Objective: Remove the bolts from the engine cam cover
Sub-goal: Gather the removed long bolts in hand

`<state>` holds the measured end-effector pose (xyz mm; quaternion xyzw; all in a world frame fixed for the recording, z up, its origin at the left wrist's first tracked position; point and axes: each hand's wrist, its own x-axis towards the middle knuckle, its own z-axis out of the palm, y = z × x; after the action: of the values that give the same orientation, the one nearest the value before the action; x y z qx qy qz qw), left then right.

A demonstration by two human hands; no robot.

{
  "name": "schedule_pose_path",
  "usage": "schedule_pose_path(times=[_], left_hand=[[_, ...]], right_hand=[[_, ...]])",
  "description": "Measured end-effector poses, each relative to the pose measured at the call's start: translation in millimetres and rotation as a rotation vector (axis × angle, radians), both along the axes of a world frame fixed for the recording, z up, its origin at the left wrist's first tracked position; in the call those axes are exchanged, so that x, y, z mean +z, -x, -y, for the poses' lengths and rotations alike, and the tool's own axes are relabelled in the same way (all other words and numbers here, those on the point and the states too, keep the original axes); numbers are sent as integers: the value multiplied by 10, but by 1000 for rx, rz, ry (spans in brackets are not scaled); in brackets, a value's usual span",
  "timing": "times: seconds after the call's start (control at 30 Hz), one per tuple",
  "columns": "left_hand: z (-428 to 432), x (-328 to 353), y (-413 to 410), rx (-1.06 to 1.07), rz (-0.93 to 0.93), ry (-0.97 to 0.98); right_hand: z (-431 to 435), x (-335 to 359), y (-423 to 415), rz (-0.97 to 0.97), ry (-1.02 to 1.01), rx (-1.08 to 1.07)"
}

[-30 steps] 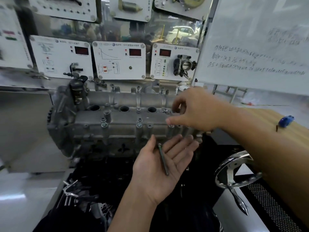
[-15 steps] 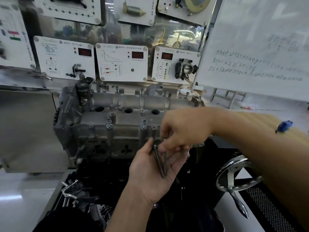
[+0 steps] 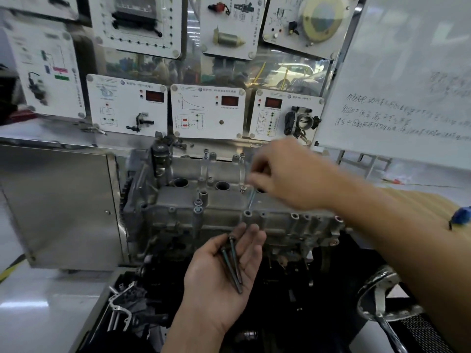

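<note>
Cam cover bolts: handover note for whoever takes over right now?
Left hand: open, palm up, two removed bolts lying across it.
Right hand: pinches a third bolt, blurred, over a front-edge hole of the cam cover; whether its tip is clear of the hole is unclear.
Done: empty holes along the front edge to the right.
Left: seated bolts at the cover's left front, centre and rear edge; exact count unclear.

Two long dark bolts (image 3: 235, 258) are laid across the upturned left hand (image 3: 211, 276); a third bolt (image 3: 251, 198) is pinched upright by the right hand (image 3: 288, 174) above the grey cam cover (image 3: 224, 201).
</note>
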<state>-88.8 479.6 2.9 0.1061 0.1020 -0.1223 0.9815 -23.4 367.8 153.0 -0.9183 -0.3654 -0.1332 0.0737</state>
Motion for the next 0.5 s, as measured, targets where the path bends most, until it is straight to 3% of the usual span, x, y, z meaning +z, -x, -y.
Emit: schedule_pose_path(times=[0.1,0.17,0.23,0.4,0.5], left_hand=[[-5,37,-3,32,-10,-34],[-14,114,20,22,5,-66],[-48,181,63,24,17,-78],[-238,124,170,65,-47,-64],[-337,102,192,99,-94,-80]], right_hand=[[-17,310,136,-75,-3,185],[-160,175,196,-189,162,213],[-333,-98,222,-181,303,179],[-565,-210,18,-109,-2,141],[-728,-279,-22,0,107,140]])
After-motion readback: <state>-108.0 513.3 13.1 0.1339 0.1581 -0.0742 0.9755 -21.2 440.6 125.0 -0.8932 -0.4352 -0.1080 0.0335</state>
